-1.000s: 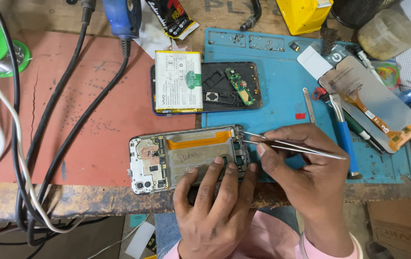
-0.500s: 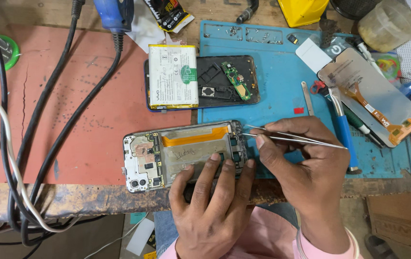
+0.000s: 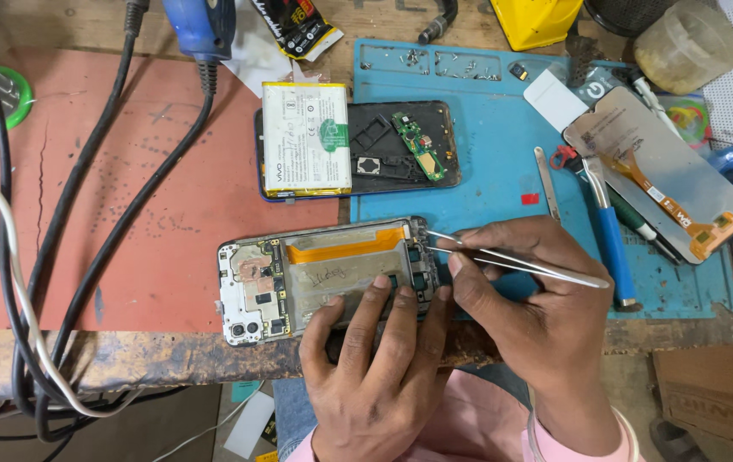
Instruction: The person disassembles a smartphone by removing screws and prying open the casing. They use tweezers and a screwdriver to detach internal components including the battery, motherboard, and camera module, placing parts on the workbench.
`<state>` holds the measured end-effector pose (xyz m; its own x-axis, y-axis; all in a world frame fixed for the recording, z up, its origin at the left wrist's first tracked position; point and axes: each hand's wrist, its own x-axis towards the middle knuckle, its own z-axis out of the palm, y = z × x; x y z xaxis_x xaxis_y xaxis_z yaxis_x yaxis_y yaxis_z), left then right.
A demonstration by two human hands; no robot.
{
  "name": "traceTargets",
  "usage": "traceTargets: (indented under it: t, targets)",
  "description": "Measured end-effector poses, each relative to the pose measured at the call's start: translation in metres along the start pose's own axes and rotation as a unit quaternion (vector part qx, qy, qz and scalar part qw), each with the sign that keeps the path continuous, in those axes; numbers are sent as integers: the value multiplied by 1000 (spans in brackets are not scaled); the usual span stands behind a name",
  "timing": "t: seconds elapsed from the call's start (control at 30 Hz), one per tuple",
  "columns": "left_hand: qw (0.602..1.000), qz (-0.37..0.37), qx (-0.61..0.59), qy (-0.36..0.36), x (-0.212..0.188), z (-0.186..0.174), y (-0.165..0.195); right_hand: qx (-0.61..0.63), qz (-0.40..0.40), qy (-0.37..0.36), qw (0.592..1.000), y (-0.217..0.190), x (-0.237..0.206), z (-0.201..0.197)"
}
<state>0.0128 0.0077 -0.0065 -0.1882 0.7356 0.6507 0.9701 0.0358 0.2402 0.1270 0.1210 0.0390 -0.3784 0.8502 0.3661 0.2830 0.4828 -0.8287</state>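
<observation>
At the near edge of the tabletop (image 3: 127,214), I have the opened phone frame (image 3: 323,278) lying flat, its lower end pointing right. My left hand (image 3: 375,368) presses down on it, fingers (image 3: 379,295) spread across the frame's near side to pin it, gripping nothing. My right hand (image 3: 529,299) pinches a pair of tweezers (image 3: 512,257), fingers closed on the shafts, with the tips resting at the right end of the frame, among the small parts there. I judge the step in hand to be picking at or seating a tiny part at that end; whether the tips hold anything is too small to tell. The next move calls for a steady frame and a light, exact touch of the tips, since the parts sit close together.

Counting: one opened frame under my hands, one second phone body (image 3: 400,145) farther off with one battery (image 3: 306,137) lying on it and one green circuit board (image 3: 418,145), one loose screen (image 3: 666,171) at right, one blue mat (image 3: 486,180), one blue-handled screwdriver (image 3: 610,244).
</observation>
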Motion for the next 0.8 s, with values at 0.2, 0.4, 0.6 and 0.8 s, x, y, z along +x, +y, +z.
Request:
traceTargets:
  t: [0.2, 0.4, 0.6, 0.8]
  targets:
    - [1000, 3, -3, -1, 1, 0, 0, 7, 14, 10, 1000, 0, 1, -1]
    - [1000, 7, -6, 5, 2, -1, 0, 3, 22, 12, 1000, 1, 1, -1]
    - [1000, 11, -2, 9, 3, 0, -1, -5, 23, 11, 1000, 1, 2, -1]
    - [1000, 12, -1, 7, 3, -1, -2, -13, 23, 11, 1000, 1, 0, 0]
